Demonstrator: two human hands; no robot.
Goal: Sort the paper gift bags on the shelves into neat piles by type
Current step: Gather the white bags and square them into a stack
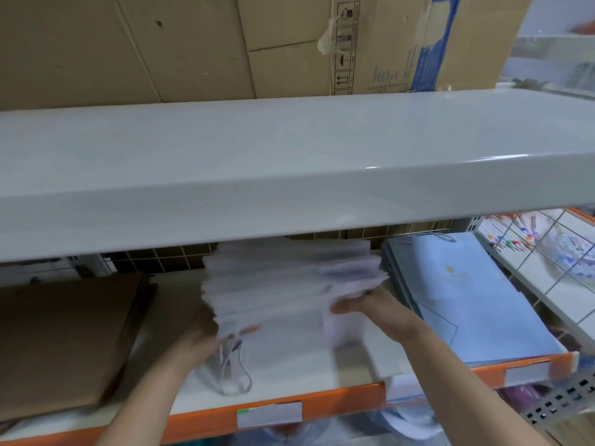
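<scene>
A thick stack of flat white paper gift bags [289, 278] is lifted and fanned above the middle shelf [322, 375], blurred by motion. My left hand [199, 336] grips its lower left edge, where white cord handles [231, 375] dangle. My right hand [363, 305] holds the stack from the right, fingers under the bags and thumb on the front. A pile of pale blue gift bags [476, 300] lies flat at the right. A pile of brown paper bags [64, 336] lies at the left.
A broad white shelf board [289, 175] juts out just above the stack. Cardboard boxes [193, 43] stand on it. A wire grid divider [547, 252] closes the right side, with coloured goods behind. The shelf front has an orange edge [338, 403] with label strips.
</scene>
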